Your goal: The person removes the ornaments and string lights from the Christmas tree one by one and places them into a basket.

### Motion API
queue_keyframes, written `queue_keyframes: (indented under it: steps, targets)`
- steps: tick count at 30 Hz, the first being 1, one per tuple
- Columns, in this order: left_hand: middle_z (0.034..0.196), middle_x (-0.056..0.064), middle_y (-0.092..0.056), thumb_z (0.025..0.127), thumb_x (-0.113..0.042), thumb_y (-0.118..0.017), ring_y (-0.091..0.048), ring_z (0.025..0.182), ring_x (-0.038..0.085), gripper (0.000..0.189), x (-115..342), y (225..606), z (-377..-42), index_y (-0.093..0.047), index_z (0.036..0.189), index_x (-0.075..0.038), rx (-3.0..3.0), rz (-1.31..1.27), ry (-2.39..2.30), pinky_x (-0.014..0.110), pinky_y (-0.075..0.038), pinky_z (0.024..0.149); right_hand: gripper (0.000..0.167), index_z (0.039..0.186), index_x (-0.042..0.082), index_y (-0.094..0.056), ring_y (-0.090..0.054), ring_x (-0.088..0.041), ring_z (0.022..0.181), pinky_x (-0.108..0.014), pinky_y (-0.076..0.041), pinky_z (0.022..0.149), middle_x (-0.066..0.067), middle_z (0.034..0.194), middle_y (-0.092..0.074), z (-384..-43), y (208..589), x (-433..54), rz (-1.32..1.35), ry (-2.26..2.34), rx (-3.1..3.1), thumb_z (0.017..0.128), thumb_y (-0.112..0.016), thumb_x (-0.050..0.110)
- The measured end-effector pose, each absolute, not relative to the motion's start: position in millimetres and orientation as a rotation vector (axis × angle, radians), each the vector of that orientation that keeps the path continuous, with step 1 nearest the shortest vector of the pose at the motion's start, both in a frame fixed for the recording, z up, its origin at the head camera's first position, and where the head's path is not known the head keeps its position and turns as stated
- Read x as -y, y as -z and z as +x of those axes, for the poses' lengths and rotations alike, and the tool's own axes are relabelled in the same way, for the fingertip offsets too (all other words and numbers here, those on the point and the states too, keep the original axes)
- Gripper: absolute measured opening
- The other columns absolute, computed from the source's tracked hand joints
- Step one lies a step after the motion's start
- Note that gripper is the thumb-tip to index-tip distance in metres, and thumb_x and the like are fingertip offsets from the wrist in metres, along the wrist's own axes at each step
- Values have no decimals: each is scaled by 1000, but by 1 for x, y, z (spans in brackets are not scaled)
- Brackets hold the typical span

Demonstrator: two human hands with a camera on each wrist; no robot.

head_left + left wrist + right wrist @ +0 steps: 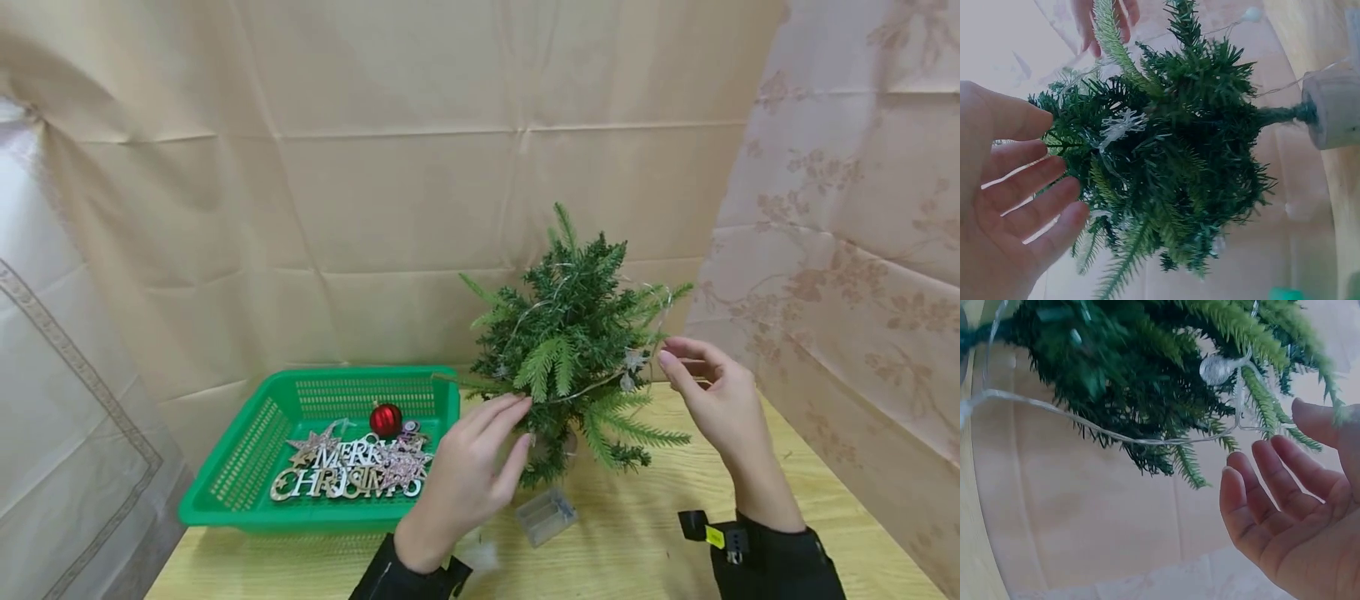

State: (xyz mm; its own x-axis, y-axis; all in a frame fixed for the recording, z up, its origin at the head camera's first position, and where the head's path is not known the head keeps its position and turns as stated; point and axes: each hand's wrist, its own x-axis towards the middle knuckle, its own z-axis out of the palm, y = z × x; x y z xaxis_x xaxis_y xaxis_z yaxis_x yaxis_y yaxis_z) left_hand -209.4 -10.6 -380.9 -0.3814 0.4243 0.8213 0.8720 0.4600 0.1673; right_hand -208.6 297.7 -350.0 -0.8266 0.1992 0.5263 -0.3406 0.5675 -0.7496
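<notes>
A small artificial Christmas tree (570,317) stands on the table, wound with a thin clear string of lights (1135,441). At the tree's front left, my left hand (480,458) has its fingertips by the lower branches. Its fingers are spread and loosely bent in the left wrist view, with nothing held; whether they touch the needles I cannot tell. My right hand (712,400) is at the tree's right side, close to the light wire. In the right wrist view its thumb stands apart from the relaxed fingers, near a round clear bulb (1216,370) and the branch tips.
Left of the tree is a green plastic basket (217,433) with a red bauble (386,420), a Merry Christmas sign (326,485) and glittery stars. A small clear plastic box (546,518) lies before the tree. Beige cloth (360,200) hangs behind.
</notes>
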Motion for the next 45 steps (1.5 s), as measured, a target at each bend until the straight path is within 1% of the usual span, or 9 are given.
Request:
queue_keyframes:
  steps: [4, 6, 10, 14, 20, 29, 35, 39, 45]
  targets:
    - [129, 14, -66, 95, -13, -67, -62, 122, 26, 37, 11, 372, -211, -66, 130, -1, 2090, -1082, 720, 37, -47, 105, 43, 128, 3, -63, -61, -4, 88, -17, -51, 66, -6, 115, -63, -217, 337, -302, 63, -1159, 2266, 101, -64, 37]
    - [129, 15, -66, 95, -14, -67, -62, 121, 27, 37, 11, 367, -212, -66, 130, -1, 2122, -1092, 683, 39, -48, 105, 46, 127, 4, -62, -60, -7, 92, -18, -50, 67, -8, 117, -63, -219, 329, -302, 34, -1125, 2289, 100, -64, 41]
    - [127, 15, -67, 96, -16, -68, -62, 120, 28, 38, 13, 360, -215, -65, 131, -1, 2177, -1110, 620, 40, -50, 102, 56, 128, 5, -61, -61, -23, 104, -25, -48, 73, -14, 121, -63, -222, 313, -303, -31, -1098, 2348, 98, -61, 52]
    - [127, 14, -67, 97, -19, -68, -62, 120, 27, 42, 14, 357, -217, -62, 133, 0, 2261, -1131, 567, 39, -50, 102, 60, 123, 6, -66, -64, -33, 105, -34, -48, 72, -17, 117, -67, -225, 304, -303, -50, -1050, 2420, 96, -61, 59]
    - [123, 7, -68, 98, -23, -67, -61, 119, 23, 38, 14, 358, -219, -64, 131, -5, 2335, -1170, 494, 37, -48, 104, 55, 113, 4, -72, -65, -35, 99, -40, -48, 73, -19, 117, -66, -230, 305, -299, -15, -973, 2428, 95, -65, 56]
    - [116, 3, -68, 97, -22, -69, -58, 112, 23, 33, 12, 359, -223, -68, 126, -8, 2310, -1147, 398, 39, -48, 98, 49, 115, 1, -71, -67, -39, 99, -40, -51, 71, -23, 111, -69, -230, 306, -299, 4, -948, 2408, 100, -62, 47]
    - [109, 2, -67, 95, -26, -72, -56, 101, 22, 32, 12, 363, -226, -70, 121, -9, 2299, -1108, 362, 36, -48, 87, 48, 115, 2, -72, -69, -39, 96, -35, -51, 70, -23, 108, -71, -229, 304, -300, 16, -957, 2393, 100, -62, 46]
    - [110, 4, -63, 94, -26, -72, -54, 100, 23, 30, 11, 366, -227, -71, 119, -9, 2289, -1097, 347, 36, -48, 85, 46, 115, 3, -73, -69, -36, 93, -35, -50, 71, -21, 104, -73, -229, 304, -301, 30, -952, 2384, 101, -61, 45]
    - [109, 4, -61, 94, -24, -72, -54, 99, 24, 14, 13, 365, -228, -74, 105, -14, 2267, -1111, 385, 37, -48, 83, 44, 112, 4, -75, -67, -13, 77, -23, -51, 65, -17, 98, -74, -228, 302, -301, 39, -984, 2333, 102, -60, 43]
